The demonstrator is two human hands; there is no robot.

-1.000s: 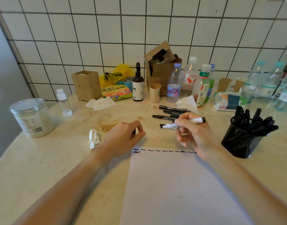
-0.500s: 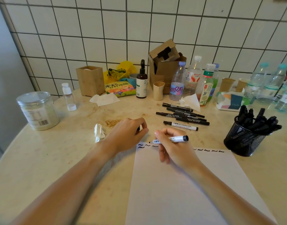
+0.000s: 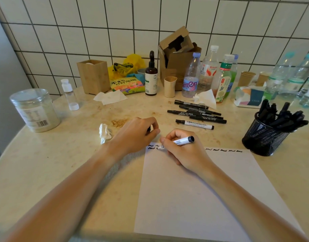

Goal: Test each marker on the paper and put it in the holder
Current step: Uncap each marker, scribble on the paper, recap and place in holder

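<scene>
In the middle of the frame the right hand [image 3: 183,152] pinches the white marker [image 3: 180,142] in its grip, tip down at the paper's [image 3: 194,189] top left edge, its length pointing right toward the black holder [image 3: 263,138] at the far right, nearer this hand.

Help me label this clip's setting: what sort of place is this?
Probably a break room or kitchen corner, used informally as a desk: a white tiled wall, a stained round table crowded with drink bottles and paper cups, plus a tissue pack.
</scene>
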